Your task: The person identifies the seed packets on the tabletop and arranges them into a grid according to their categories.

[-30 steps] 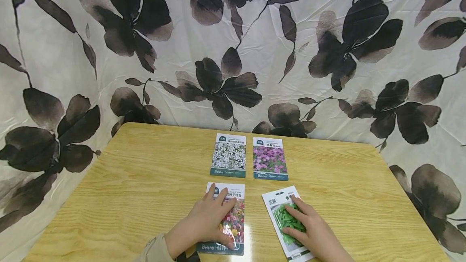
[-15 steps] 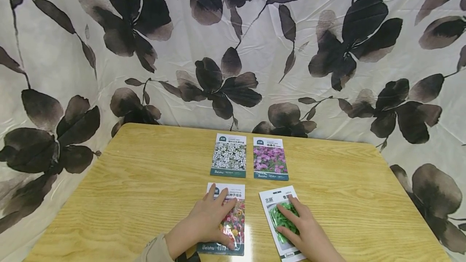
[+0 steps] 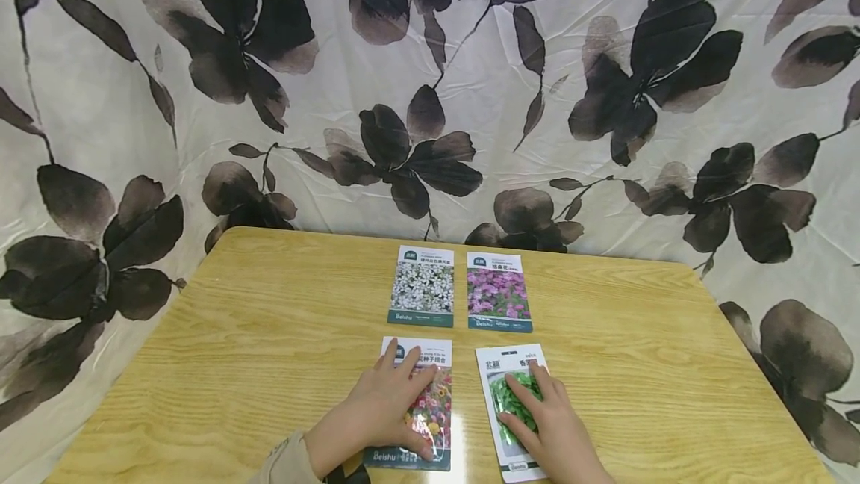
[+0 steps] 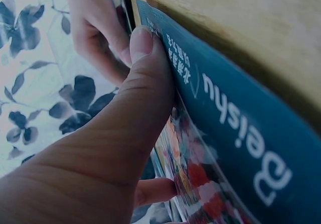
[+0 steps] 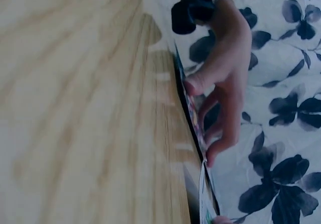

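My left hand [image 3: 379, 405] rests with spread fingers on a seed packet [image 3: 438, 435] printed with mixed colourful flowers. In the left wrist view, its thumb lies along the packet's teal "Beishu" band [image 4: 241, 113]. To the right, my right hand [image 3: 559, 420] lies with fingers spread on a white seed packet [image 3: 496, 376] picturing green leaves, covering its right side. That packet stands almost straight beside the flower one, a strip of table between them. The right wrist view shows the white packet's edge [image 5: 203, 199] and a fingertip at the bottom.
Behind the hands lie two more packets, one with white flowers [image 3: 422, 286] and one with pink-purple flowers [image 3: 499, 293], side by side. All are on a wooden table [image 3: 269, 320]. A white cloth with dark flowers [image 3: 524, 118] hangs beyond the far edge.
My right hand has slid the green-leaf packet a little to the left and turned it from slanted to nearly straight. The left hand and its packet have stayed put.
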The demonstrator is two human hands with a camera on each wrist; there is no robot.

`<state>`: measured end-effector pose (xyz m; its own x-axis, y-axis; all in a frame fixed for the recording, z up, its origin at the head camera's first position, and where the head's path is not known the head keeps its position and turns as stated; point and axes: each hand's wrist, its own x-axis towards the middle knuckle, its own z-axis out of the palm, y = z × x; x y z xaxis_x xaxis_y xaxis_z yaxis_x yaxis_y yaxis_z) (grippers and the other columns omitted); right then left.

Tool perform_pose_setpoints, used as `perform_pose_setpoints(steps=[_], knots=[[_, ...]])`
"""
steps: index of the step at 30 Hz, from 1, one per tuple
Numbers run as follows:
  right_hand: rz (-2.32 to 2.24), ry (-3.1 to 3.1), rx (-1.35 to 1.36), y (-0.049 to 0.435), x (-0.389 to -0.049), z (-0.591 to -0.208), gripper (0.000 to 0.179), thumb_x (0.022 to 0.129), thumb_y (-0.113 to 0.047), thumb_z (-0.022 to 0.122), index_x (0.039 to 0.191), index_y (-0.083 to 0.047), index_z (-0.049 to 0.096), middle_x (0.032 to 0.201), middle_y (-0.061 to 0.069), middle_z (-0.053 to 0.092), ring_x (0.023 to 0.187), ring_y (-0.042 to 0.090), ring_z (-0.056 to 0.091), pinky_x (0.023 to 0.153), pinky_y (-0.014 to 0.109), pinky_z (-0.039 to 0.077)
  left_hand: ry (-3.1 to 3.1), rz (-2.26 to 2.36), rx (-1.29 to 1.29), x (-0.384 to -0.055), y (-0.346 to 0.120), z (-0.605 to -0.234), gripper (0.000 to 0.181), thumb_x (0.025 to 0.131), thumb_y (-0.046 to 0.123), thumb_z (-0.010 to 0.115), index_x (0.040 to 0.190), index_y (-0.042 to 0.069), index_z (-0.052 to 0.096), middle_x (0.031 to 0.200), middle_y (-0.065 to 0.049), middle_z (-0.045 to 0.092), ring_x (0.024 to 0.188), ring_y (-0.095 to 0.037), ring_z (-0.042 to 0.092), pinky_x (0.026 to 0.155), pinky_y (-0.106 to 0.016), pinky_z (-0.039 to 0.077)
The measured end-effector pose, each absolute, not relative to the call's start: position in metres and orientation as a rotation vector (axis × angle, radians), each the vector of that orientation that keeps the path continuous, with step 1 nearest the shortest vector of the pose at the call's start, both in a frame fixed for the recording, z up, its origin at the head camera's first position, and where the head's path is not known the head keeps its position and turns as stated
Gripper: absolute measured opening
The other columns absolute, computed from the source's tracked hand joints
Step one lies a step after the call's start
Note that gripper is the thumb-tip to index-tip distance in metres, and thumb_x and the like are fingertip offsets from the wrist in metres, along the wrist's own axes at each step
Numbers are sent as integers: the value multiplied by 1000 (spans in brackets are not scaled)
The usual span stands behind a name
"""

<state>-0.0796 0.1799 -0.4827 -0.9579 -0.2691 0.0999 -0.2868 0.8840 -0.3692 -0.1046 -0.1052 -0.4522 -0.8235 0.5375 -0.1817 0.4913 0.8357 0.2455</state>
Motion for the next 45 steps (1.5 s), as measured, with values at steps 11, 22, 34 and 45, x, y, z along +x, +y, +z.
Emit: perform_pose_setpoints(steps=[11,22,34,45], knots=[[512,-2966,444,168,-77,-487,54,92,-45,68,136,-15,62,146,26,43,126,47,45,67,51,58,2768,279,790,-105,-105,-452,111,60,83,69,149,20,48,153,-20,38,137,-59,26,82,-63,52],[285,-2903,461,161,-79,-495,51,93,-52,63,132,-18,63,134,24,49,110,42,53,39,30,47,2766,272,781,-105,-104,-450,110,60,82,70,148,21,48,153,-18,38,138,-58,26,80,-62,53],[271,-2933,443,157,-81,-497,51,95,-52,60,135,-20,61,137,25,47,115,42,51,36,27,43,2776,276,800,-106,-103,-452,111,60,83,69,148,20,48,152,-19,39,136,-59,27,78,-63,53],[269,-2920,410,153,-81,-497,49,95,-52,60,134,-21,61,137,25,48,114,41,50,36,27,41,2812,232,845,-108,-103,-454,111,60,85,68,148,19,49,150,-19,41,135,-58,31,82,-61,53]])
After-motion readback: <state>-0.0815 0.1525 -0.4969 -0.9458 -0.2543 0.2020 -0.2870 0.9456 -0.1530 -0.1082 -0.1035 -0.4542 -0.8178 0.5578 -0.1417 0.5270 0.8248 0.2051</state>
